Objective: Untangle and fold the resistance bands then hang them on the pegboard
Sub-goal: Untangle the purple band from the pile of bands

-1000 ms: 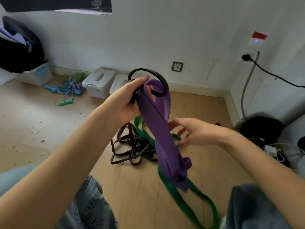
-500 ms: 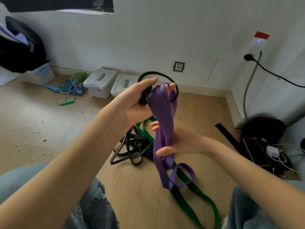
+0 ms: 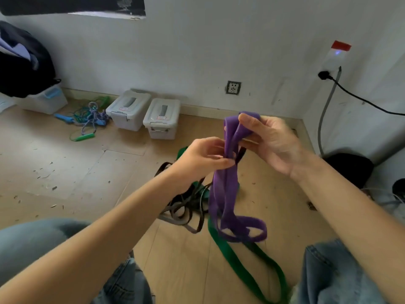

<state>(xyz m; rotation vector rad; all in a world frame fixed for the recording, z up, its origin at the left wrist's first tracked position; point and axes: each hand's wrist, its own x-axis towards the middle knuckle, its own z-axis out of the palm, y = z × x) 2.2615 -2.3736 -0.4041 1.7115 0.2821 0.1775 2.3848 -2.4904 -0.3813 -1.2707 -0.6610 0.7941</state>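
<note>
A wide purple resistance band (image 3: 225, 194) hangs folded in several strands in front of me. My right hand (image 3: 271, 143) grips its top fold, thumb over the upper edge. My left hand (image 3: 201, 157) pinches the strands just below, along with a thin black band (image 3: 240, 154) that runs down beside the purple one. On the floor underneath lies a tangle of black bands (image 3: 182, 207) and a broad green band (image 3: 245, 268) that trails toward my right knee. No pegboard is in view.
Two grey lidded boxes (image 3: 144, 113) stand by the wall, with tangled skipping ropes (image 3: 87, 119) to their left. A white bin (image 3: 43, 102) under dark clothes sits at far left. A black bag (image 3: 348, 167) and cables lie at right. My jeans-clad knees frame the bottom.
My right hand has risen from the band's middle to take its top fold. My left hand has let go of the top and dropped to pinch the strands below. The black loop has come down.
</note>
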